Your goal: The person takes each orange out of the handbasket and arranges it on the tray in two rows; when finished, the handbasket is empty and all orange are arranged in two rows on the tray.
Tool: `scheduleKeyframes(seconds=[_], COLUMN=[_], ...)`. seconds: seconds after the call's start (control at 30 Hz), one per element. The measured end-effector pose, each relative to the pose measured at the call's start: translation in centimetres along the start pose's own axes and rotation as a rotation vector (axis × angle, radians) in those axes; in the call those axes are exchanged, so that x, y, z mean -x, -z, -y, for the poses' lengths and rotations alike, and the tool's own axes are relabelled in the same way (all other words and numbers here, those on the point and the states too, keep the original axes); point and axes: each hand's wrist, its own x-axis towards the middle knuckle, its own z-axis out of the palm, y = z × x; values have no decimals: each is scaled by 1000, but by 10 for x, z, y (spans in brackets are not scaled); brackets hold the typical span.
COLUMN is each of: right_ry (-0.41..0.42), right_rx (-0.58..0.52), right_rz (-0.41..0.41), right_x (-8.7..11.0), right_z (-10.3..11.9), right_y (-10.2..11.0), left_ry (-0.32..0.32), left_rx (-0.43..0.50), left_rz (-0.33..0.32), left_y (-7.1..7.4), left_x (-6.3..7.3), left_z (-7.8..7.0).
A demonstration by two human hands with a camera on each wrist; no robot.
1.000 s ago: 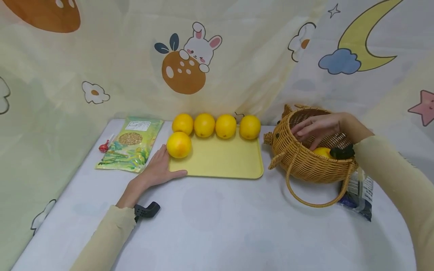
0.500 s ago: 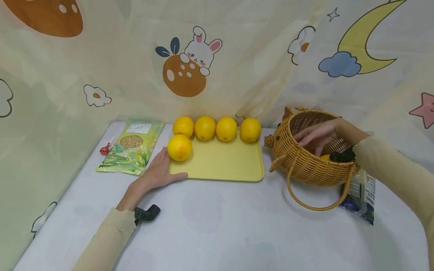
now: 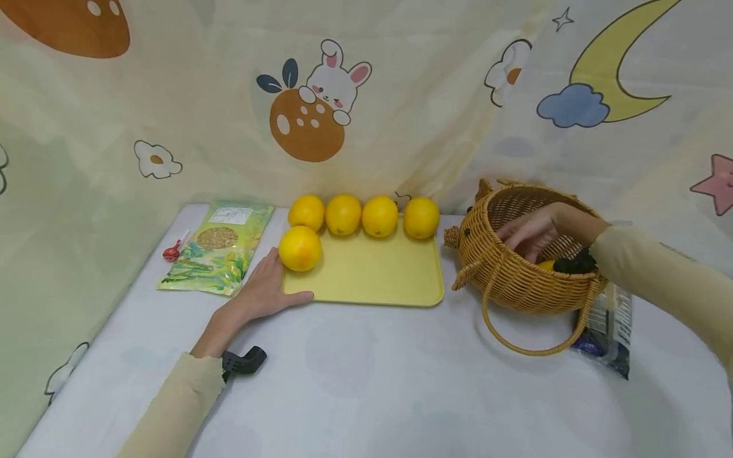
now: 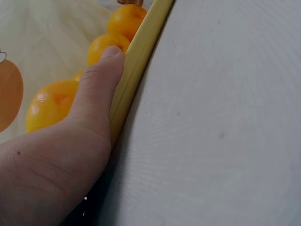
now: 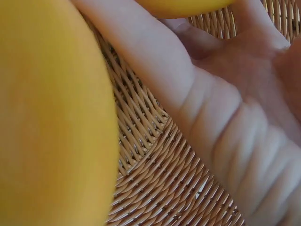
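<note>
In the head view, a yellow tray lies on the table with a row of several oranges at its back edge. One more orange sits at its left front. My left hand rests at the tray's left front corner, fingers along the left side. Its straight thumb lies along the front rim. My right hand reaches down inside the pig-shaped wicker basket. There its thumb and fingers lie either side of an orange; the fingertips are hidden. Another orange is close to the right wrist camera.
A green-yellow packet lies left of the tray, with a red-wrapped lollipop beside it. The basket's handle hangs down in front. A dark packet lies partly behind the basket. A printed cloth hangs behind the table.
My right hand has sunk deeper into the basket and shifted slightly left. My left hand and the oranges on the tray stay in place; the head view shifts slightly.
</note>
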Motion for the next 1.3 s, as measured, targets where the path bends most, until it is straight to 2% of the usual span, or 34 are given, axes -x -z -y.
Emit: scheduleKeyframes(seconds=[0.2, 0.4, 0.7, 0.77, 0.97, 1.3], right_ry=[-6, 5, 64, 78, 104, 219], right_rx=[22, 53, 1, 24, 115, 159], right_rz=[-2, -16, 8, -28, -208, -245], right_x=[-3, -1, 7, 8, 16, 28], right_z=[2, 1, 4, 4, 4, 1], right_y=[0, 0, 2, 2, 2, 3], left_ry=[-1, -20, -11, -10, -3, -20], left_rx=[5, 0, 3, 4, -1, 8], left_rz=[17, -2, -6, 0, 6, -10], left_y=[1, 2, 2, 2, 1, 2], left_x=[0, 0, 1, 1, 0, 1], left_z=[2, 2, 3, 3, 3, 3])
